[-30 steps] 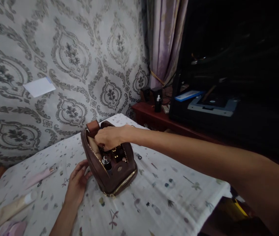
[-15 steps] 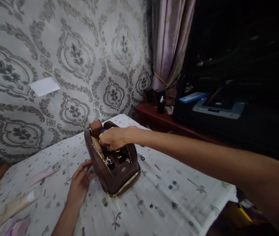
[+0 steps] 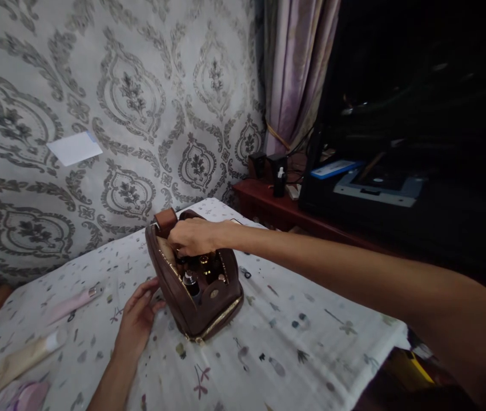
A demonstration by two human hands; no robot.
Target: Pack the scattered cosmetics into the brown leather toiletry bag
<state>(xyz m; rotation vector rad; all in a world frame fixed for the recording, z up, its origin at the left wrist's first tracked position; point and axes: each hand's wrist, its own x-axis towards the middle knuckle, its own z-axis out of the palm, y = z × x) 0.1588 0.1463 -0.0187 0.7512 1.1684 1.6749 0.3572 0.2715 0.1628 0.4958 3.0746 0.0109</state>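
An open brown leather toiletry bag (image 3: 202, 308) with a gold zipper stands on a table under a white patterned cloth (image 3: 285, 337). Small bottles (image 3: 189, 281) stand upright inside it. My right hand (image 3: 191, 237) reaches across into the top of the bag, fingers curled down among the contents; what they grip is hidden. My left hand (image 3: 136, 319) lies on the cloth against the bag's left side, fingers stretched out and touching the leather.
A pink tube (image 3: 71, 305), a beige tube (image 3: 28, 357) and a pink item (image 3: 26, 397) lie on the cloth at left. Patterned wallpaper is behind. A red-brown shelf (image 3: 268, 202) with small bottles and a dark TV stand lie to the right.
My right hand has dipped lower into the bag's top after lifting slightly half a second ago. The left hand stays against the bag.
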